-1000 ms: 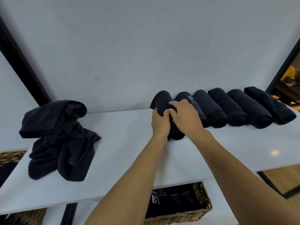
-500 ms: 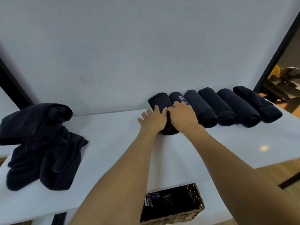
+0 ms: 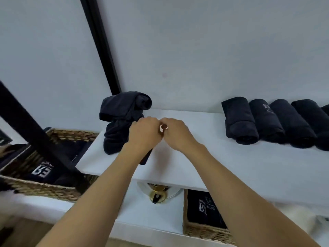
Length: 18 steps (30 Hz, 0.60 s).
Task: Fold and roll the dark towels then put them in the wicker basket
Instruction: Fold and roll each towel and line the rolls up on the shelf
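- At the lower right of the frame, a wicker basket [image 3: 199,232] sits under the white shelf [image 3: 231,166]. Printed dark towels [image 3: 204,209] are already packed in it, so it looks like the drop-off point, close below the work surface.
- At the left edge, a second wicker basket [image 3: 41,188] also holds dark printed cloth and is partly crossed by a black bar.
- At frame centre, the left hand [image 3: 145,135] and right hand [image 3: 178,135] meet knuckle to knuckle above the shelf.
  - Both sets of fingers are curled and turned away from the camera, so I cannot tell what they clamp on.
  - A small pale speck [image 3: 162,128] shows between the hands and is too small to name.
- Just behind and under the left hand is the loose pile of dark towels [image 3: 121,111]. A flap of it hangs below that wrist, so the hands are probably drawing out the next towel to fold.
- At the right, level with the pile but well apart from it, the rolled towels [image 3: 239,120] lie side by side and touching. I judge they are staged there until they go into a basket.
- Farthest back are the plain wall and a slanting black post [image 3: 101,45].
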Available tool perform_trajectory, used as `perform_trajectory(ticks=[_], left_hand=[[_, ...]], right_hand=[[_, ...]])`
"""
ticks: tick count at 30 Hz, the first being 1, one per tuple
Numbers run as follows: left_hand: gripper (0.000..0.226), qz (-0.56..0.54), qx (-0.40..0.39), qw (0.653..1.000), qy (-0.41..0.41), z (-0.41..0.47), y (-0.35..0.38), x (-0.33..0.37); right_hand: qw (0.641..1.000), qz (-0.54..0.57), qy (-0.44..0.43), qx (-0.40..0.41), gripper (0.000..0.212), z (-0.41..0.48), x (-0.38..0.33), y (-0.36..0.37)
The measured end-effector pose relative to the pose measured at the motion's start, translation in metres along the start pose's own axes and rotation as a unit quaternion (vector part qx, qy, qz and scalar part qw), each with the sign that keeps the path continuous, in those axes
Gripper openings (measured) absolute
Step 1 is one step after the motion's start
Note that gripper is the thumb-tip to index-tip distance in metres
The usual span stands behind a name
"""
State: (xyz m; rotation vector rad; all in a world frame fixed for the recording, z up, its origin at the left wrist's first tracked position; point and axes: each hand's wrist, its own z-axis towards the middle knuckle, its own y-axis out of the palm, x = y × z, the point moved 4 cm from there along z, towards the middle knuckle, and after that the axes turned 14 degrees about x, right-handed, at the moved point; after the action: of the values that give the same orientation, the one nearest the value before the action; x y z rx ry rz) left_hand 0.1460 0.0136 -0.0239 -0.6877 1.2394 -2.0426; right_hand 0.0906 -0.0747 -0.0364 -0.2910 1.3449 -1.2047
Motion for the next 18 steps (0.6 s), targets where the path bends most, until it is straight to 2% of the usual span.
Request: perform_trajectory(ticks=[3, 5, 9, 13, 15, 18], left_hand=[[0.038, 0.050, -0.114, 0.991, -0.047, -0.033, 0.009, -0.044], [0.053, 0.032, -0.149, 0.986, -0.067, -0.051, 0.018, -0.057], [0.033, 0.010, -0.050, 0.998, -0.036, -0.061, 0.016, -0.059], [0.018, 0.001, -0.029, 0.999, -0.025, -0.060, 0.005, -0.053], [0.017, -0.027, -0.012, 0.999, -0.022, -0.055, -0.004, -0.048], [0.021, -0.092, 0.054, 0.994, -0.030, -0.037, -0.031, -0.039]], right_hand=[[0.992, 0.055, -0.012, -0.116, 0.042, -0.012, -0.027, 0.035], [0.984, 0.036, -0.032, -0.173, 0.045, -0.019, -0.037, 0.050], [0.983, 0.038, -0.039, -0.176, 0.046, -0.021, -0.044, 0.056], [0.984, 0.047, -0.049, -0.164, 0.034, -0.025, -0.043, 0.054], [0.986, 0.093, -0.035, -0.136, 0.031, -0.026, -0.041, 0.046], [0.967, 0.241, 0.018, -0.077, 0.031, -0.022, -0.041, 0.018]])
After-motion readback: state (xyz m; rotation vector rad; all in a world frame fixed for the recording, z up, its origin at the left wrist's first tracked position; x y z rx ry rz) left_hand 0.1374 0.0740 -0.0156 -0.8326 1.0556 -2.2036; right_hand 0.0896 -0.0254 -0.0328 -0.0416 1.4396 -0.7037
